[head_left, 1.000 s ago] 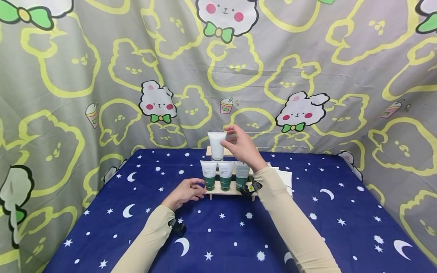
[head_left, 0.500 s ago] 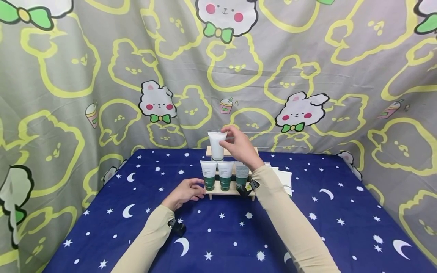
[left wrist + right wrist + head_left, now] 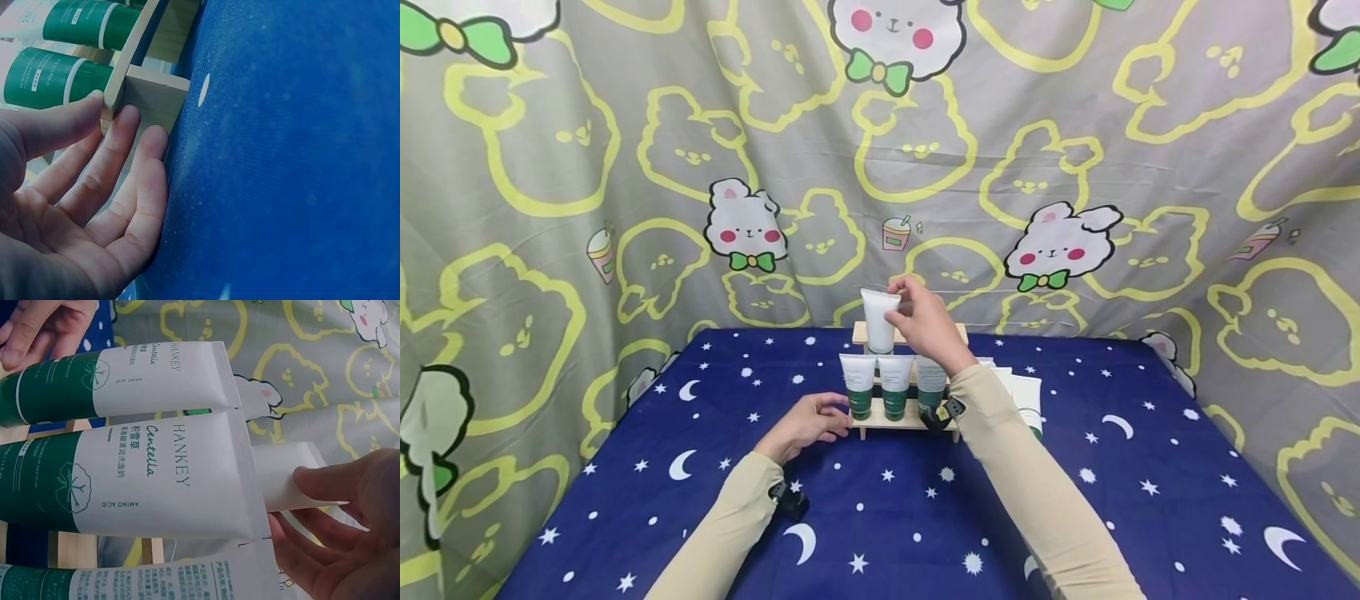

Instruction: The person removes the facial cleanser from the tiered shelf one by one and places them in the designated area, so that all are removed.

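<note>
My right hand (image 3: 931, 327) pinches a white squeeze tube (image 3: 880, 321) near its upper right edge, at the upper step of a small wooden tiered rack (image 3: 880, 423). That tube leans slightly to the right in the head view. In the right wrist view, its lower part hides behind a white-and-green facial cleanser tube (image 3: 162, 475). Three such cleanser tubes stand in a row on the lower step, the rightmost turned with its printed back forward. My left hand (image 3: 94, 194) grips the lower step's left end, thumb on the board's edge and fingertips under it by the leg.
More white tubes (image 3: 1026, 396) lie on the table to the right of the rack, partly behind my right sleeve. A dark blue cloth (image 3: 880, 517) with moons and stars covers the table. A patterned curtain (image 3: 820, 150) hangs close behind the rack.
The white tube in my right hand has shifted slightly right and tilted. My right wrist has moved a little left. The left hand holds its place at the rack.
</note>
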A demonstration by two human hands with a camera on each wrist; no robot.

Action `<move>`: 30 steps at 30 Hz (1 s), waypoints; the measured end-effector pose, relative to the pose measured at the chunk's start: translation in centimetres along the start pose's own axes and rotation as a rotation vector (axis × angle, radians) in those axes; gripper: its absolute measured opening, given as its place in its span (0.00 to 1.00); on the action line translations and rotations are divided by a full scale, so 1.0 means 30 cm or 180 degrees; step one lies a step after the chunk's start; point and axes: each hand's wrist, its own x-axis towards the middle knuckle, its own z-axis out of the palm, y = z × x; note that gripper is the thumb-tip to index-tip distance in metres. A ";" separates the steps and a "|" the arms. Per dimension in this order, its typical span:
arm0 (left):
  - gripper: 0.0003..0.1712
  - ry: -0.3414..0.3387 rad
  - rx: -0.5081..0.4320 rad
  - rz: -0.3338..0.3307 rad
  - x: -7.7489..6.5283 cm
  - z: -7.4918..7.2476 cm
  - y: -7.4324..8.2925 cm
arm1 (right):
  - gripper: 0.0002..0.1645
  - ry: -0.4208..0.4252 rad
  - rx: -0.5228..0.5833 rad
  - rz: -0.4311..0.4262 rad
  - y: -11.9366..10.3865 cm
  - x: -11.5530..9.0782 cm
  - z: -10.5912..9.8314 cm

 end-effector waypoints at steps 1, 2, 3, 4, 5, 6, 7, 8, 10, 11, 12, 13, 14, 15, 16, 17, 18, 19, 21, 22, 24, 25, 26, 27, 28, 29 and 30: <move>0.24 0.0008 0.0007 -0.0008 0.000 0.001 0.000 | 0.16 0.0016 -0.0017 -0.0022 0.000 -0.001 0.000; 0.24 0.0016 0.0005 -0.0013 0.000 0.001 0.002 | 0.16 0.0024 -0.0026 -0.0040 0.000 -0.001 0.001; 0.24 0.0024 0.0004 -0.0017 0.000 0.002 0.002 | 0.16 0.0032 -0.0027 -0.0058 0.000 -0.001 0.001; 0.24 0.0027 0.0009 -0.0017 -0.001 0.002 0.002 | 0.16 0.0035 -0.0027 -0.0075 0.000 -0.002 0.001; 0.24 0.0029 0.0005 -0.0013 -0.002 0.002 0.004 | 0.16 0.0036 -0.0029 -0.0088 0.000 -0.002 0.001; 0.24 0.0030 0.0007 -0.0016 -0.003 0.002 0.004 | 0.16 0.0038 -0.0029 -0.0096 -0.001 -0.003 0.001; 0.24 0.0032 0.0000 -0.0024 -0.004 0.002 0.004 | 0.16 0.0037 -0.0032 -0.0105 -0.002 -0.004 0.001; 0.24 0.0037 -0.0005 -0.0025 -0.005 0.002 0.005 | 0.15 0.0032 -0.0031 -0.0112 -0.002 -0.004 0.000; 0.24 0.0044 -0.0004 -0.0027 -0.005 0.002 0.006 | 0.15 0.0024 -0.0035 -0.0122 -0.003 -0.006 -0.001; 0.24 0.0043 -0.0004 -0.0020 -0.005 0.002 0.005 | 0.15 0.0021 -0.0036 -0.0120 -0.003 -0.007 -0.002; 0.24 0.0042 -0.0002 -0.0014 -0.004 0.002 0.004 | 0.15 0.0021 -0.0032 -0.0121 -0.002 -0.007 -0.003; 0.24 0.0038 -0.0005 -0.0007 -0.003 0.002 0.002 | 0.15 0.0021 -0.0032 -0.0119 -0.001 -0.008 -0.005; 0.24 0.0036 -0.0003 0.0001 -0.001 0.002 0.000 | 0.15 0.0026 -0.0033 -0.0117 0.000 -0.009 -0.006; 0.24 0.0034 -0.0002 0.0001 0.002 0.001 -0.002 | 0.15 0.0034 -0.0042 -0.0115 0.001 -0.010 -0.008; 0.24 0.0031 -0.0006 0.0002 0.004 0.002 -0.005 | 0.15 0.0047 -0.0044 -0.0111 0.001 -0.011 -0.011; 0.24 0.0027 -0.0005 0.0004 0.006 0.002 -0.007 | 0.15 0.0060 -0.0055 -0.0109 0.001 -0.013 -0.014; 0.24 0.0024 0.0004 0.0011 0.007 0.003 -0.008 | 0.15 0.0078 -0.0056 -0.0110 0.000 -0.014 -0.018; 0.24 0.0029 0.0002 0.0004 0.008 0.003 -0.009 | 0.15 0.0091 -0.0055 -0.0113 -0.001 -0.015 -0.022; 0.23 0.0033 0.0004 -0.0004 0.008 0.005 -0.010 | 0.15 0.0115 -0.0039 -0.0125 -0.003 -0.018 -0.030; 0.23 0.0035 0.0008 -0.0006 0.007 0.005 -0.010 | 0.15 0.0126 -0.0016 -0.0130 -0.005 -0.019 -0.034; 0.23 0.0046 0.0010 -0.0010 0.004 0.006 -0.009 | 0.15 0.0146 0.0016 -0.0131 -0.007 -0.021 -0.043; 0.23 0.0052 0.0009 -0.0012 0.003 0.005 -0.009 | 0.15 0.0158 0.0025 -0.0128 -0.008 -0.022 -0.047; 0.23 0.0048 0.0011 -0.0007 0.002 0.004 -0.008 | 0.15 0.0174 0.0031 -0.0122 -0.007 -0.023 -0.051; 0.23 0.0049 0.0010 -0.0005 0.002 0.003 -0.009 | 0.15 0.0192 0.0039 -0.0110 -0.007 -0.024 -0.055; 0.23 0.0044 0.0009 0.0004 0.002 0.003 -0.008 | 0.15 0.0207 0.0050 -0.0099 -0.006 -0.025 -0.060; 0.23 0.0037 0.0006 0.0013 0.001 0.003 -0.007 | 0.15 0.0228 0.0054 -0.0085 -0.004 -0.027 -0.064; 0.23 0.0030 0.0008 0.0019 0.001 0.002 -0.007 | 0.15 0.0246 0.0063 -0.0077 -0.002 -0.028 -0.069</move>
